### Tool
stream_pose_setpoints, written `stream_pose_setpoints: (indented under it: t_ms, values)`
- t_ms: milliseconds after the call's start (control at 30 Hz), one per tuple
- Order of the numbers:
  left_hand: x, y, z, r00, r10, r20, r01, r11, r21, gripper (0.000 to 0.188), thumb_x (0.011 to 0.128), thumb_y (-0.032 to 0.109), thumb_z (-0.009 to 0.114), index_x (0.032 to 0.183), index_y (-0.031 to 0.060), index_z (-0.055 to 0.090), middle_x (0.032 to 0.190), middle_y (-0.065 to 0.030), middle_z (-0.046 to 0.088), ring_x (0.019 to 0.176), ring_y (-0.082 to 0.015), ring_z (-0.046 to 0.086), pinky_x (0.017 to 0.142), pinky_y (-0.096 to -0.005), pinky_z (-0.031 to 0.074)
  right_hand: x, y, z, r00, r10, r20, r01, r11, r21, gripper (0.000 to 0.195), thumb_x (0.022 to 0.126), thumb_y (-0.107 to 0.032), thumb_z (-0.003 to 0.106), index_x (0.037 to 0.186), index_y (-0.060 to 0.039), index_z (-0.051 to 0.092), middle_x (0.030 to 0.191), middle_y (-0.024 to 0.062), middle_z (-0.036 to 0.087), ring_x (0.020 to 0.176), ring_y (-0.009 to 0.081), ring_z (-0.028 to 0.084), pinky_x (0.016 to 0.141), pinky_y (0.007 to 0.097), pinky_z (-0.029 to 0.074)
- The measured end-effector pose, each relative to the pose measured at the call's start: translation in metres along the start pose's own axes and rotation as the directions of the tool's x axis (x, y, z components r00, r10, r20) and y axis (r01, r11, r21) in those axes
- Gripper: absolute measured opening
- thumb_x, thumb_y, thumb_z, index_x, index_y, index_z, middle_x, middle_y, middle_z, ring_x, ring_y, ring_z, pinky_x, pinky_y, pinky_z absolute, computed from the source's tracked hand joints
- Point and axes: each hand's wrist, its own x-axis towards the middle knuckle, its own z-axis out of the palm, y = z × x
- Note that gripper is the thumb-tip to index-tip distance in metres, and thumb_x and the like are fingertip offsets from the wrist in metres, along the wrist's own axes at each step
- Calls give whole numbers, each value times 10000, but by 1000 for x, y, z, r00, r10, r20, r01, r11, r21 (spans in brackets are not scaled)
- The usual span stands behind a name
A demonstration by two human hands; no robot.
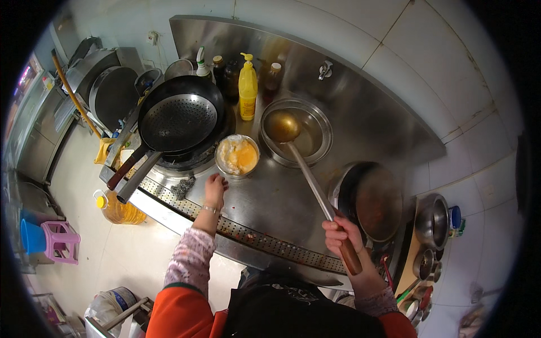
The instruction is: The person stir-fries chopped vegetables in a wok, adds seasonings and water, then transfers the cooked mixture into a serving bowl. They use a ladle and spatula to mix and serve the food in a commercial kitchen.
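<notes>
My right hand (344, 238) grips the wooden handle of a long metal ladle (310, 177). The ladle's bowl rests in or just over a round metal basin (323, 145) holding liquid. My left hand (215, 190) hovers near the counter's front edge, its fingers curled; whether it holds anything small cannot be told. Just beyond it stands a metal bowl (238, 155) with white and yellow-orange contents. A dark scouring pad (183, 188) lies to its left. At the right, a wok (376, 203) with reddish contents gives off steam.
A perforated strainer (179, 122) lies in a black wok (213, 91) on the left burner, both handles jutting over the edge. A yellow pump bottle (247, 91) and dark bottles stand behind. Metal pots (431, 222) line the right side. An oil jug (122, 209) stands on the floor.
</notes>
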Motion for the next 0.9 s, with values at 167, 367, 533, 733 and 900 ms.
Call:
stream_pose_setpoints:
  t_ms: [167, 367, 533, 733, 900]
  values:
    - [40, -4, 10, 1000, -5, 0, 5, 1000, 30, 98, 791, 12, 485, 883, -2, 455, 753, -85, 546, 562, -174, 548, 512, -273, 497, -2, 34, 33, 991, -42, -127, 11, 973, -230, 452, 884, -90, 417, 1325, -142, 334, 649, 8, 450, 459, 54, 402, 422, 179, 345]
    - [-5, -11, 37, 997, -16, 76, 15, 1000, 13, 66, 803, -10, 485, 845, -18, 435, 757, -100, 538, 574, -176, 576, 511, -273, 510, 17, 61, 17, 950, -258, -176, -50, 432, -900, 627, 847, -78, 476, 1390, -110, 164, 667, 34, 496, 478, 99, 476, 434, 241, 413]
    - [-22, -16, 63, 992, 106, 66, -104, 994, -19, 90, 772, -15, 522, 804, -18, 437, 749, -91, 531, 573, -168, 574, 519, -271, 512, 31, 76, -24, 885, -438, 158, -26, -385, -922, 680, 817, -39, 493, 1394, -114, 141, 676, 52, 508, 494, 106, 488, 471, 261, 416]
    - [-30, -12, 77, 990, 119, 80, -128, 986, 110, 111, 758, -20, 534, 805, -24, 434, 733, -81, 513, 579, -170, 571, 532, -271, 516, 14, 76, -2, 928, -269, -257, -141, 383, -913, 686, 832, -10, 465, 1403, -140, 107, 698, 38, 479, 490, 90, 458, 461, 254, 408]
    - [-27, -24, 76, 991, 136, 4, -136, 991, 18, 133, 764, -22, 528, 850, -31, 427, 755, -87, 519, 591, -176, 575, 541, -282, 523, 4, 58, 7, 967, -166, -194, -45, 636, -770, 616, 862, -28, 418, 1398, -155, 143, 715, 25, 465, 464, 69, 407, 447, 219, 384]
